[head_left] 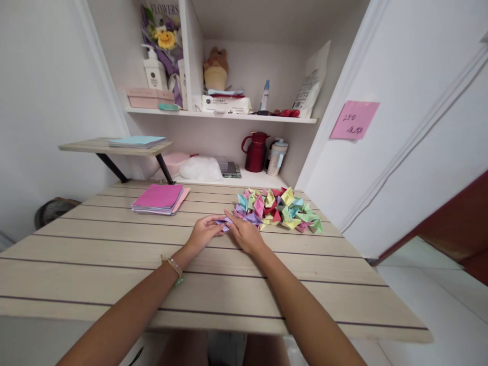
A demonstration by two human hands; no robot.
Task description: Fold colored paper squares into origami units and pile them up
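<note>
**Both hands on a purple fold, mid-table**

We start with the pale slatted table (114, 274), which fills the near half of the view. Beyond its far edge is a white shelf alcove (229, 116) crowded with bottles and boxes. A small wooden side shelf (110, 146) on the far left carries teal sheets.

On the table, far right, lies a loose pile of folded paper pieces (290, 209) in green, yellow, pink, red and blue. Far left of it, well apart, is a flat stack of pink paper (159, 198). A pink sticky note (354, 120) is on the white panel to the right. A red jug (256, 151) stands on the lower shelf.

The left hand (204, 231) and right hand (246, 235) meet just left of the pile. Between them is a purple paper piece (224, 223), low on the tabletop.

- Left fingers: narrow, pinched on the piece's left edge.
- Right fingers: close together, laid over its right side. We cannot tell whether they grip or only press.

A beaded bracelet (175, 267) is on the left wrist.
</note>
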